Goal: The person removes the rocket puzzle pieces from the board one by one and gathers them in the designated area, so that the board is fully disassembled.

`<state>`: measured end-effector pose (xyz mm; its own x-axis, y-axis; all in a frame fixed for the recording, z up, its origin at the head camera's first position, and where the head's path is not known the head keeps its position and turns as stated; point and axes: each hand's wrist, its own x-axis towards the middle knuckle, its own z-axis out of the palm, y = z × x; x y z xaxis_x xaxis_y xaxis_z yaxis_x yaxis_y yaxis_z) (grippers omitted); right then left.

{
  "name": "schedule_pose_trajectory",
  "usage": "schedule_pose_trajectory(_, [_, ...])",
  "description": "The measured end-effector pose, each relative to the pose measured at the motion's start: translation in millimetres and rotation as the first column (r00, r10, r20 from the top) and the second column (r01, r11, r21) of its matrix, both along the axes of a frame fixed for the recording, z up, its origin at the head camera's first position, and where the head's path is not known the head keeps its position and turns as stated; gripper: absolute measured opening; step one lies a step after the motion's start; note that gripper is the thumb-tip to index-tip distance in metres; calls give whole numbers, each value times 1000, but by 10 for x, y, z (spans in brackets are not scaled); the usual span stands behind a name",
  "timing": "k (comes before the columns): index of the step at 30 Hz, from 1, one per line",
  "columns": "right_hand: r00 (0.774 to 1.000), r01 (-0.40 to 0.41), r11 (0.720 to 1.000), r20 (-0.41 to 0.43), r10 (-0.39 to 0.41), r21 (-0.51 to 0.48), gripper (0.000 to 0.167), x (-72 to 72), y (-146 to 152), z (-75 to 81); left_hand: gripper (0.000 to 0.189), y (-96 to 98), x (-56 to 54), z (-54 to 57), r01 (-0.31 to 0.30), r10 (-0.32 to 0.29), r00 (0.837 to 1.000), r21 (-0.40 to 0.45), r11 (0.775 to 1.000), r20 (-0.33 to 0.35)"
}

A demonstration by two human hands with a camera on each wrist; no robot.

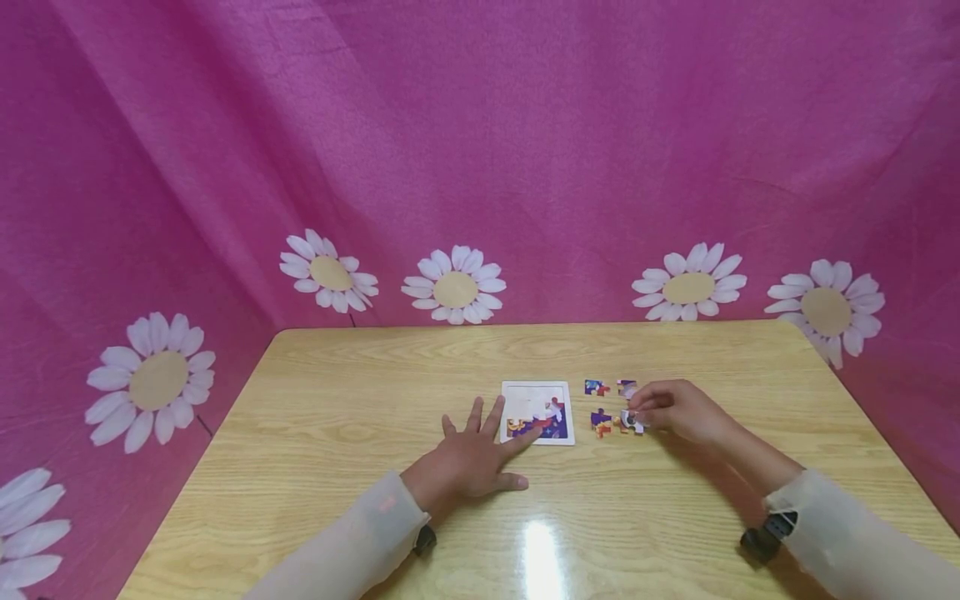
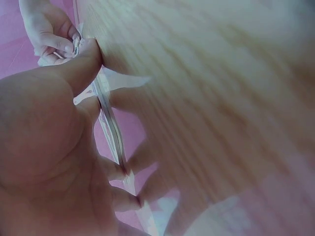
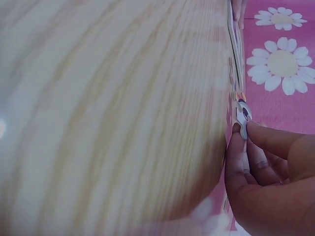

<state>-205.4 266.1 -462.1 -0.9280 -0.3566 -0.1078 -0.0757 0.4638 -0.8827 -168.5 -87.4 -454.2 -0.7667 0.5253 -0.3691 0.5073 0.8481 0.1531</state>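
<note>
My right hand (image 1: pixel 678 410) pinches a jigsaw puzzle piece (image 3: pixel 242 114) between thumb and fingers, its printed face white with dark marks. More pieces lie about that hand: a purple and orange piece (image 1: pixel 601 422), a blue and red piece (image 1: pixel 596 387) and a purple and white piece (image 1: pixel 627 387). My left hand (image 1: pixel 474 461) is spread flat with straight fingers at the near left of a white-framed puzzle tray (image 1: pixel 536 385). One of its fingers reaches over the tray's lower edge. Joined pieces (image 1: pixel 553 427) fill the lower and right parts of the tray; its upper left shows bare white.
A wood-grain table (image 1: pixel 337 400) carries everything, with a bright light reflection near its front. Pink cloth (image 1: pixel 525 167) with daisy prints hangs behind and along the sides. Each wrist wears a dark strapped device (image 1: pixel 767 537).
</note>
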Motion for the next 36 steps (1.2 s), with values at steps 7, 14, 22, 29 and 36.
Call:
schedule_pose_trajectory(7, [1000, 0, 1000, 17, 0, -19, 19, 21, 58, 5, 75, 0, 0, -6, -6, 6, 1000, 5, 1000, 4])
schedule_pose_trajectory(14, [997, 13, 996, -83, -6, 89, 13, 28, 25, -8, 75, 4, 4, -3, -18, 18, 1000, 5, 1000, 10])
schedule_pose_trajectory(22, [981, 50, 979, -193, -11, 197, 11, 17, -15, 21, 75, 6, 0, -10, -25, 25, 1000, 5, 1000, 11])
schedule_pose_trajectory(29, [976, 53, 980, -219, -11, 191, 14, 15, -41, 40, 75, 14, 1, 2, -33, 33, 999, 1, 999, 16])
schedule_pose_trajectory(36, [982, 61, 980, -186, -25, 188, 15, 14, -36, 41, 75, 17, -5, -7, -27, 27, 1000, -2, 1000, 11])
